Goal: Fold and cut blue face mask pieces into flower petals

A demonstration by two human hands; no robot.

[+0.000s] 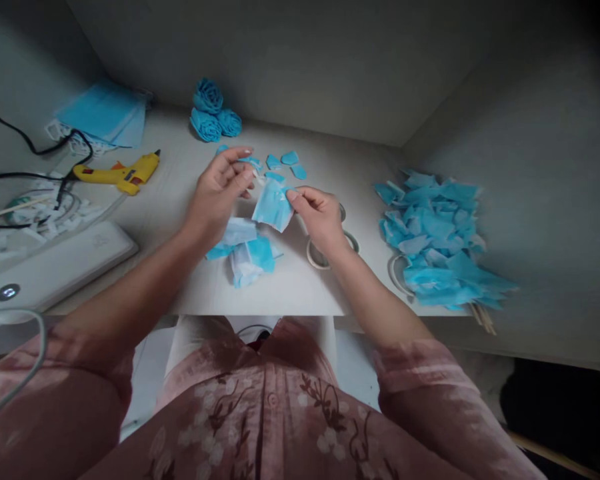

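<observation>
The right hand partly hides a tape roll; blue fabric covers the wooden sticks' tops; the left edge crops the white power bank.

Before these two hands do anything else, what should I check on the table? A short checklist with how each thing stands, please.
1. Right hand has a grip on the blue-and-white piece: ok, pinched at its right edge.
2. Left hand grips that piece too: cannot tell; its fingertips are at the upper left corner.
3. Glue gun lies apart from both hands: ok.
4. Glue gun is cool: cannot tell.
5. Thin sticks lie fully on the table: not ok; their ends seem to poke past the front edge.
</observation>
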